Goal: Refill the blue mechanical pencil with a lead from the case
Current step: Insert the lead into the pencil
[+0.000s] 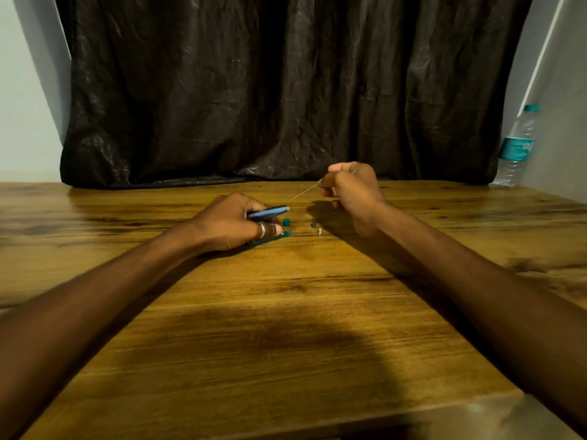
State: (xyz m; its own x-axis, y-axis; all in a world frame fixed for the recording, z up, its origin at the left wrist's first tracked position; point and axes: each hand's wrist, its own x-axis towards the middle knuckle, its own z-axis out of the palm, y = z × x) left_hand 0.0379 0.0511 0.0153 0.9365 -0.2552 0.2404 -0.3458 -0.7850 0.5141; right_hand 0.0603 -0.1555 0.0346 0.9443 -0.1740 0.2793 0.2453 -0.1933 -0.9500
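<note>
Pencil (268,212), the blue mechanical one, sits in the left hand (233,222), whose grip is clenched around the barrel, lifted just off the tabletop (286,312), roughly level, open end pointing toward 3 o'clock. Right hand (352,195) pinches a single thin lead (305,191) between thumb and fingers, grip closed on its far end; the free tip slants down toward 8 o'clock and stops just short of the pencil's open end, not yet in. Lead case (270,239), dark green, lies flat on the tabletop under the left hand, at about 6 o'clock from the pencil. Small teal cap (286,222) stands just beside the pencil end at 5 o'clock; two more small pieces (316,226) lie a little farther toward 3 o'clock, too small to identify, likely pencil cap and eraser. Water bottle (517,147) is well apart at the far right edge. Step in hand, as I judge it: thread the lead into the barrel opening. To do it well: keep the left hand braced on the tabletop so the pencil stays steady, line the lead up with the barrel axis rather than coming in at a slant, pinch closer to the tip to cut wobble, feed gently with no side load. Main risk is the lead snapping or missing the hole.
</note>
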